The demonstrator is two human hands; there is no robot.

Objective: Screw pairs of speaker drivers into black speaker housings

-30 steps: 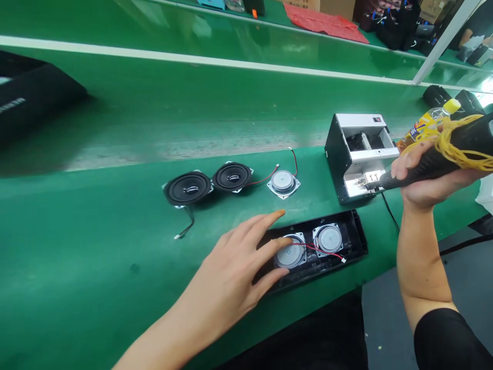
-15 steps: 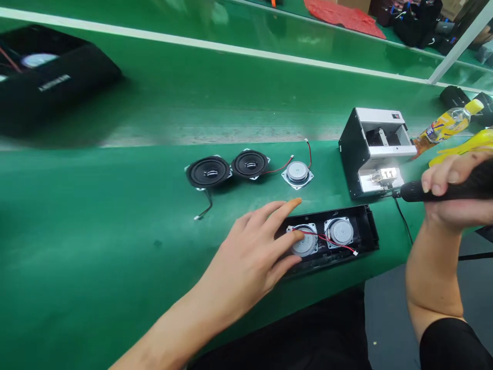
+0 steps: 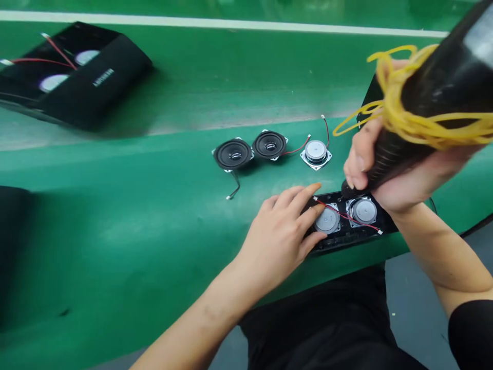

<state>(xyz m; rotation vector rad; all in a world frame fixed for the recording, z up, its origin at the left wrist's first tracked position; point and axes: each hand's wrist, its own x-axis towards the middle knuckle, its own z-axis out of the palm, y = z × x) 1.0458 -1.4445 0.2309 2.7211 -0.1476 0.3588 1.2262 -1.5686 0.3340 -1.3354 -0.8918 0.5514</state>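
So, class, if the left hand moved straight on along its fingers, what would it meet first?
Probably the silver-backed speaker nearer the left hand in the black case: the fingers reach over or against its edge, though depth leaves actual contact unclear.

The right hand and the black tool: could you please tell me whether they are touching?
Touching: the head view shows the right hand wrapped around the black tool, its fingers curled over one side and its palm against the other.
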